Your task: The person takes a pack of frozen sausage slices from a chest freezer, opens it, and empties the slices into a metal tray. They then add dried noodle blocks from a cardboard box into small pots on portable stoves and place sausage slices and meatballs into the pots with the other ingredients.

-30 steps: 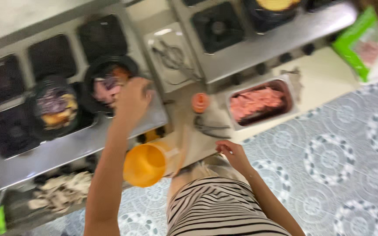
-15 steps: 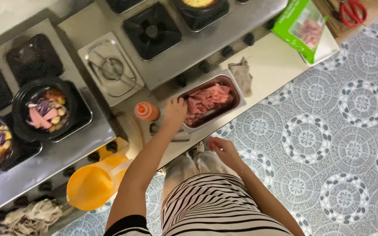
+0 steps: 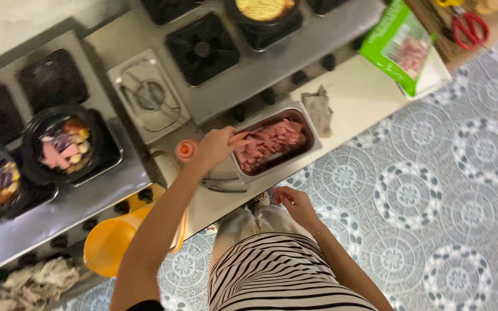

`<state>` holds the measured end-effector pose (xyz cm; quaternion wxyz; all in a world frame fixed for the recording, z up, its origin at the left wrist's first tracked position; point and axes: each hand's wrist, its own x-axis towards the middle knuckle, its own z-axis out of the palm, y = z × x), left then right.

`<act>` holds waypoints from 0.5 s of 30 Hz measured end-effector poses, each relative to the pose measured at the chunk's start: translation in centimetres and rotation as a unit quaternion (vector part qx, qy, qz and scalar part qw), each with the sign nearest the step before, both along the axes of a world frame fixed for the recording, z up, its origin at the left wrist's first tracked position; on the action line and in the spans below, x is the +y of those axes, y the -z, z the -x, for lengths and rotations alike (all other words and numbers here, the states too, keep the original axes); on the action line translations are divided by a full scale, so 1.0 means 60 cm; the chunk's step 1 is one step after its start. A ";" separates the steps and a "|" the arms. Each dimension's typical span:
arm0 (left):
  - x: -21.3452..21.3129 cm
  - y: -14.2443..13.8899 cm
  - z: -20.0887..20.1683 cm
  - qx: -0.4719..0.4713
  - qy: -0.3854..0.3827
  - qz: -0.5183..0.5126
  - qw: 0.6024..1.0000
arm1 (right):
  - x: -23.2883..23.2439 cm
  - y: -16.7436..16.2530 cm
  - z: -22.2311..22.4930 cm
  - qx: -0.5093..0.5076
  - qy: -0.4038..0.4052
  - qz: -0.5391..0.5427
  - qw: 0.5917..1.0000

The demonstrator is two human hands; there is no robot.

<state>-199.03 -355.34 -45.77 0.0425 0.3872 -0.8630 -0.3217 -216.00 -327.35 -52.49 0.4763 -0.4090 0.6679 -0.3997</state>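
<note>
The left hand reaches out to the near left end of a metal tray. The tray sits on a pale counter and is full of pink ham slices. The fingers are pinched together around one piece of ham, right at the tray's edge. A small orange-capped bottle stands just left of this hand. A pair of metal tongs lies on the counter just near of the hand.

The right hand hangs low, close to the person's striped clothes. Its fingers are loosely curled and it holds nothing.

A grey cloth lies just past the tray. A green food bag sits far to the right, and red scissors lie beyond it. On the left, two black bowls of mixed food rest on the stove. A pan of yellow food sits at the far side. An orange jug is near and to the left, with a pile of pale shredded food beside it.
</note>
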 end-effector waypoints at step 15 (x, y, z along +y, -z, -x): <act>-0.176 -0.057 -0.594 0.311 -0.387 -0.004 0.868 | -0.169 0.010 -0.173 0.017 -0.182 0.033 0.983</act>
